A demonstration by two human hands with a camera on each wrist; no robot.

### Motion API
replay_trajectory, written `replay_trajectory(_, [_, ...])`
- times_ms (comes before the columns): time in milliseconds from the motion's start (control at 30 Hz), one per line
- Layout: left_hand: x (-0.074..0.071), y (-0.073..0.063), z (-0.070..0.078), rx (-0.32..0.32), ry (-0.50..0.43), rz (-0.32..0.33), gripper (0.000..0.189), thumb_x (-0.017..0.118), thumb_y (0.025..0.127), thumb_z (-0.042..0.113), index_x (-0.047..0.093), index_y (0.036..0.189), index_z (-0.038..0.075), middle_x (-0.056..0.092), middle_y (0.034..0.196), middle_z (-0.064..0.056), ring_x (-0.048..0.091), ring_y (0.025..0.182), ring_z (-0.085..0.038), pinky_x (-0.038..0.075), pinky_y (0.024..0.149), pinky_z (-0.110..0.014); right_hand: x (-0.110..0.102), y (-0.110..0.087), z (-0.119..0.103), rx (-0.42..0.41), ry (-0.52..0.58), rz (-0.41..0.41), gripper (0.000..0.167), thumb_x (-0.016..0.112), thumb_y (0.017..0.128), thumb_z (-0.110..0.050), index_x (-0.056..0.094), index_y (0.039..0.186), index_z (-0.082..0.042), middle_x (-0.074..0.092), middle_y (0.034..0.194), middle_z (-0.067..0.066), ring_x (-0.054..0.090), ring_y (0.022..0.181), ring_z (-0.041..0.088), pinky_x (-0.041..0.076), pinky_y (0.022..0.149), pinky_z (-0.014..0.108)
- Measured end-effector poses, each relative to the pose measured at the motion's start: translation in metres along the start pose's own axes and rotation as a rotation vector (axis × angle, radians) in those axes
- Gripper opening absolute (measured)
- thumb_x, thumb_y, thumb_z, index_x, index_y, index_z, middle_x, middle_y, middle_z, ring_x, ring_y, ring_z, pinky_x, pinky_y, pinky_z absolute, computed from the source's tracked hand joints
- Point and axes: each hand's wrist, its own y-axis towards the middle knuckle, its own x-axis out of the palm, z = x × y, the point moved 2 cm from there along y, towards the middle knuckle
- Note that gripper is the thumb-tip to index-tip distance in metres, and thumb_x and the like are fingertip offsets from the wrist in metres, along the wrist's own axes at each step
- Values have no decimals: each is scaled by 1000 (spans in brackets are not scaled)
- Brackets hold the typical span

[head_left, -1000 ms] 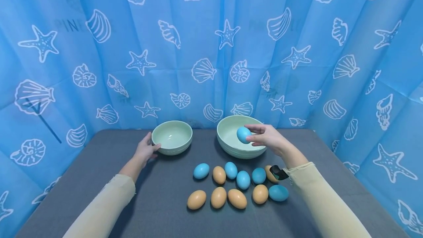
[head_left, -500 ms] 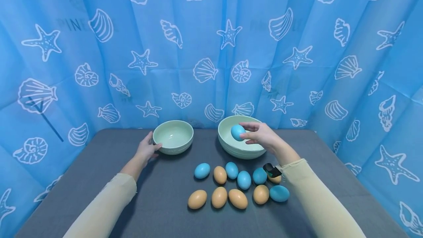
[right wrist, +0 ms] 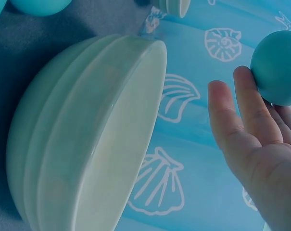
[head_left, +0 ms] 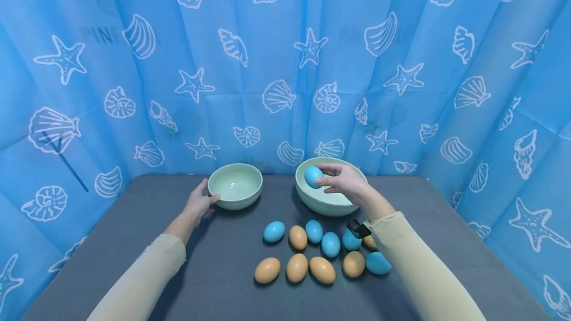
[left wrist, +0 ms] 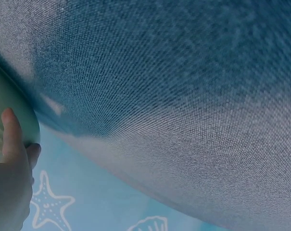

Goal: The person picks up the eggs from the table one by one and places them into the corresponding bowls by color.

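Note:
My right hand [head_left: 345, 182] pinches a blue egg [head_left: 314, 177] between thumb and fingertips, above the larger pale green bowl [head_left: 325, 207]. In the right wrist view the egg [right wrist: 280, 67] sits at the fingertips, apart from the bowl rim [right wrist: 111, 106]. My left hand [head_left: 198, 203] touches the left side of the smaller pale green bowl [head_left: 236, 203], its thumb toward the front. The left wrist view has this hand [left wrist: 13, 168] against the bowl's outer wall [left wrist: 20, 108], with its farther fingers partly hidden. No eggs show in the visible part of the smaller bowl.
Several blue eggs [head_left: 331, 245] and brown eggs [head_left: 297, 267] lie loosely in two rows on the grey cloth-covered table [head_left: 214, 271], in front of the bowls. One brown egg [head_left: 369, 241] is partly covered by the right wrist camera. A blue shell-patterned curtain [head_left: 276, 128] hangs behind.
The right hand has moved left with the blue egg, from the right part of the larger bowl toward its left part. The left hand stays at the smaller bowl.

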Motion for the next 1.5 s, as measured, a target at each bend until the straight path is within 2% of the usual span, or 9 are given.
replay_trajectory(767, [-1, -2, -1, 0, 5, 4, 76, 50, 100, 1, 0, 156, 9, -3, 161, -18, 8, 145, -41, 41, 102, -55, 28, 19, -12, -6, 37, 3, 57, 62, 95, -9, 39, 147, 0, 35, 152, 22, 45, 129, 39, 45, 101, 48])
replay_trajectory(1233, [-1, -3, -2, -5, 0, 6, 76, 50, 100, 1, 0, 156, 9, -3, 161, -18, 7, 145, -42, 41, 101, -57, 49, 30, -13, 48, 84, 3, 58, 62, 96, -8, 38, 148, -3, 32, 154, 19, 40, 135, 36, 40, 105, 51])
replay_trajectory(1500, [0, 0, -2, 3, 16, 15, 75, 50, 100, 2, 1, 157, 10, -3, 161, -18, 8, 145, -41, 42, 100, -57, 59, 39, -13, 58, 82, 28, 56, 63, 95, -8, 41, 146, -2, 35, 152, 19, 42, 133, 34, 46, 100, 46])
